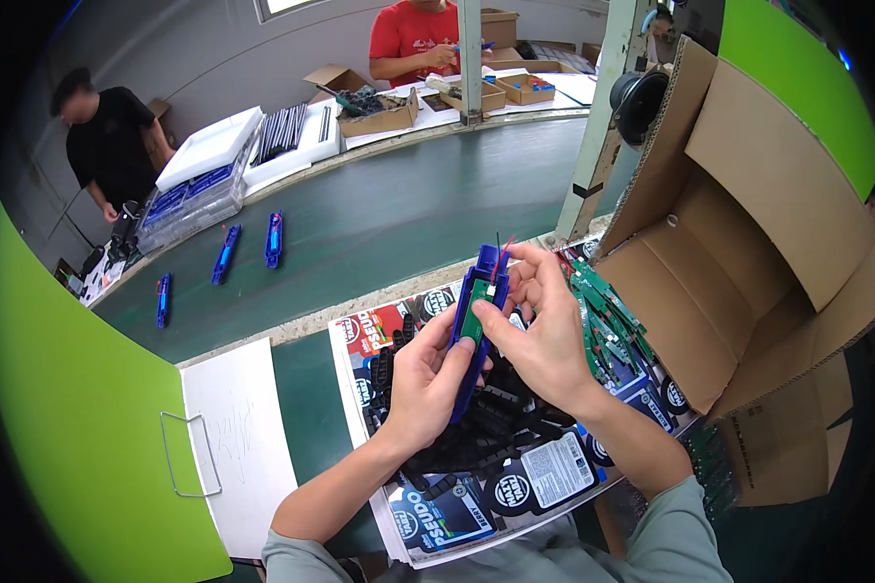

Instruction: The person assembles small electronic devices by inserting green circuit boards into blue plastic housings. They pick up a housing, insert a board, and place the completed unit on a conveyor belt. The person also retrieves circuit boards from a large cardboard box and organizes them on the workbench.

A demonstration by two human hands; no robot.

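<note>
Blue housing (483,272), long and trough-shaped, is in my hands above the printed sheet (544,471), toward its far edge, tilted with its far end up. Green circuit board (472,316) lies in the trough; thin wires (505,257) rise near the far end.

Left hand (426,374): closed round the housing's left side, thumb on the near end of the board. Right hand (544,335): narrow, thumb on the board, fingers curled by the right wall near the wires; cannot tell whether they bear on the housing.

Below: black slotted parts (501,418) heaped mid-sheet. Loose green boards (603,321) piled at the sheet's far right corner, beside the cardboard box (690,291). Beyond the far edge, the green belt (408,194) carries three blue units near its left end.

Handling, my estimate: housing light, stiff, smooth plastic, somewhat slippery; best held by its long side walls. Board thin and rigid, so press on bare areas or edges, clear of the solder joints. Wires soft, fragile at their roots; not a place to pull.
</note>
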